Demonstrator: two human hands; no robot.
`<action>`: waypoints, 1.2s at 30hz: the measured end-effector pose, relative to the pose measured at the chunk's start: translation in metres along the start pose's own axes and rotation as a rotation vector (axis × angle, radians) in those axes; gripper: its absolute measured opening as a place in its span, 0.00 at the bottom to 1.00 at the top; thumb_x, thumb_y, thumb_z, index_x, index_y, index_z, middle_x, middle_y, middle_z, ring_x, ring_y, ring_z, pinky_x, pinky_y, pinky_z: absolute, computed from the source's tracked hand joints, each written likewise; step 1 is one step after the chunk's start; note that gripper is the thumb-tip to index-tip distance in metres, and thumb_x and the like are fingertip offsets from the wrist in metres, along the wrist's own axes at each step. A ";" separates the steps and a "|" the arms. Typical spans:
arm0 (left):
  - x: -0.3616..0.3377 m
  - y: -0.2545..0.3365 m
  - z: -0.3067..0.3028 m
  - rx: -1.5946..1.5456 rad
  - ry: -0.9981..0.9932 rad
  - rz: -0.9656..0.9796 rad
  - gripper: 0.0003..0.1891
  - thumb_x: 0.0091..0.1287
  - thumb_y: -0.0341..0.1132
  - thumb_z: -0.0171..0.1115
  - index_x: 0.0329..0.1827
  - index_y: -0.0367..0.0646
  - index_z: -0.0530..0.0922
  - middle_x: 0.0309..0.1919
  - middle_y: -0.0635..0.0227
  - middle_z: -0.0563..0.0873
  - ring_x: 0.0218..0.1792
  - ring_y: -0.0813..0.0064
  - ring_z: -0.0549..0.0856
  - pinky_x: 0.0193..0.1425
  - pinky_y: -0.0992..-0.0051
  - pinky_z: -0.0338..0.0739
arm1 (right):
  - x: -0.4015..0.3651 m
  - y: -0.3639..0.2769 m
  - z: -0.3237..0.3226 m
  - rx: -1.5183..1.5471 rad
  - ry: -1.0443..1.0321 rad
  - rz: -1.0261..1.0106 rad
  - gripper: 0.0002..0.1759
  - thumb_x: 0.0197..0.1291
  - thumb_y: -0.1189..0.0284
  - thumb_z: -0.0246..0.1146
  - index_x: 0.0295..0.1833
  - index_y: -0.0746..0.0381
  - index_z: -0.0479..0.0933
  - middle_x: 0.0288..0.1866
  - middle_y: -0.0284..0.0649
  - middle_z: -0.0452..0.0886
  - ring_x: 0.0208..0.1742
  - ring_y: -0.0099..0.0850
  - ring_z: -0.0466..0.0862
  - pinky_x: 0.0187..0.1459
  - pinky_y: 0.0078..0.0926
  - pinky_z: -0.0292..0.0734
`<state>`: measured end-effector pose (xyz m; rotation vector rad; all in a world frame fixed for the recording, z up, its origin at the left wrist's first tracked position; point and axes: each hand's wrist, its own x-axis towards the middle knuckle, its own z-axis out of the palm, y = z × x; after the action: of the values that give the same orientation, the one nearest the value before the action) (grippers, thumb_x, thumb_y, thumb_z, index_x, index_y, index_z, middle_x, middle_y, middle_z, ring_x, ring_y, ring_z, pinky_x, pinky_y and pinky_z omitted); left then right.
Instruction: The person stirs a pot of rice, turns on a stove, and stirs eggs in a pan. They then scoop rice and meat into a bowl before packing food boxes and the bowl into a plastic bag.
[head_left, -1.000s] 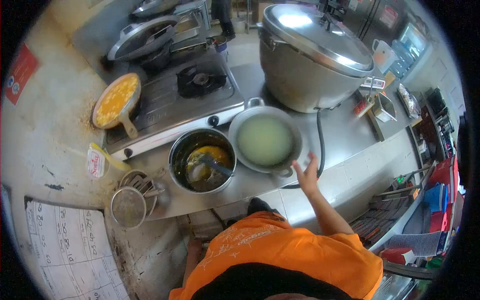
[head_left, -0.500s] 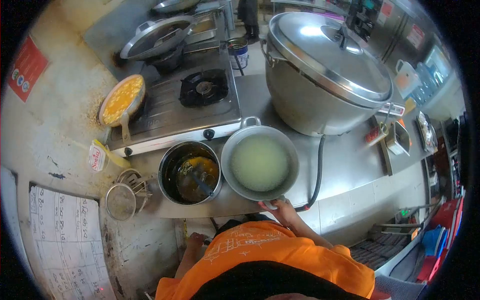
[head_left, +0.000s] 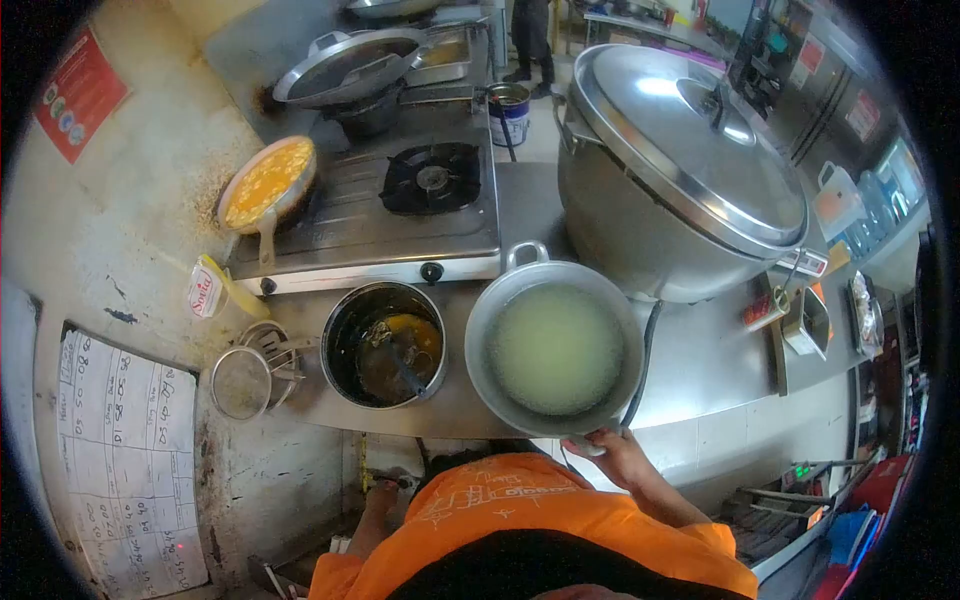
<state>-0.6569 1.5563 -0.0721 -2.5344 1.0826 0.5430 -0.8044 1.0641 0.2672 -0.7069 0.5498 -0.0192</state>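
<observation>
Right hand (head_left: 618, 457) closed in a firm grip on the near handle (head_left: 585, 449) of the pan (head_left: 477, 340); left hand (head_left: 382, 494) low, left of the pan and nearer the body: cannot tell whether clenched or loose. A second ago, right hand spread and apart from the pan; since half a second ago, a wider gap between pan and pot (head_left: 333, 370). Cloudy liquid (head_left: 555, 350) inside the pan, at the tabletop's (head_left: 710, 360) near edge. Left of the pan: pot with ladle (head_left: 408, 372), then strainer (head_left: 240, 384). Behind, leftward: stove (head_left: 340, 240). Behind, rightward, blocking that side: cooker (head_left: 630, 230); hose (head_left: 646, 355) just beside the pan.
</observation>
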 end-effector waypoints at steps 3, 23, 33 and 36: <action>0.027 0.007 -0.042 -0.027 -0.743 0.099 0.21 0.64 0.38 0.47 0.60 0.40 0.68 0.55 0.57 0.74 0.51 0.62 0.78 0.51 0.64 0.75 | -0.009 -0.030 0.017 -0.055 -0.064 0.007 0.28 0.50 0.83 0.45 0.57 0.86 0.50 0.62 0.61 0.59 0.61 0.47 0.67 0.62 0.41 0.67; -0.093 0.071 0.026 -1.373 -0.348 -1.184 0.22 0.64 0.42 0.49 0.58 0.38 0.70 0.52 0.56 0.77 0.49 0.62 0.79 0.51 0.63 0.75 | 0.199 -0.104 0.146 -0.189 -0.237 -0.212 0.21 0.54 0.81 0.49 0.53 0.81 0.58 0.52 0.56 0.67 0.53 0.50 0.74 0.56 0.39 0.75; -0.162 0.181 0.056 -1.123 0.247 -0.919 0.19 0.63 0.42 0.49 0.50 0.38 0.77 0.41 0.52 0.82 0.41 0.56 0.82 0.45 0.61 0.76 | 0.322 -0.101 0.176 -0.128 -0.308 -0.184 0.21 0.60 0.79 0.42 0.59 0.75 0.54 0.58 0.54 0.64 0.55 0.51 0.73 0.58 0.41 0.69; -0.168 0.188 0.060 -0.973 0.337 -0.865 0.18 0.62 0.41 0.50 0.49 0.39 0.77 0.40 0.52 0.82 0.40 0.55 0.82 0.45 0.61 0.76 | 0.351 -0.101 0.175 -0.125 -0.295 -0.229 0.19 0.61 0.78 0.42 0.57 0.74 0.54 0.57 0.55 0.66 0.52 0.48 0.77 0.56 0.37 0.72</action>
<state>-0.9160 1.5625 -0.0748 -3.6016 -0.4510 0.4349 -0.4016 1.0242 0.2737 -0.8745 0.1870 -0.0934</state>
